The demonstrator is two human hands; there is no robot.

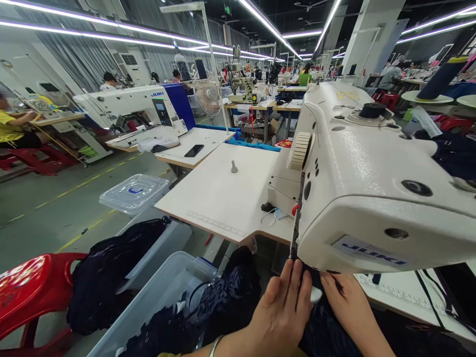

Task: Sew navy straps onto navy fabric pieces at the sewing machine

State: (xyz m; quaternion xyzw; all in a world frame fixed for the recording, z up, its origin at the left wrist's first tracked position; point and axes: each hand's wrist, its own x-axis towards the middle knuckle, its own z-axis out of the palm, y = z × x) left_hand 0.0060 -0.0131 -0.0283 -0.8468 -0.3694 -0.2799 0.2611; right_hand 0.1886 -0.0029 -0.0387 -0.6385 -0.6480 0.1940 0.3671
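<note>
Navy fabric (323, 329), apparently one piece, lies between two hands (280, 310).

I operate in a sewing workshop: left of my rounded white JUKI sewing machine (372, 158) stands a blue-and-white JUKI machine (124, 105); long white tube lights (267, 26) run above both.

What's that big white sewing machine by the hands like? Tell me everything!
The large white sewing machine has a rounded, glossy, metal-looking body, blue JUKI lettering on a pale label, a ribbed cream wheel on its side and a round black knob on top. It stands upright, overhanging a white, ruler-marked tabletop. The bare left hand and bare right hand are at its lower edge; contact is unclear.
</note>
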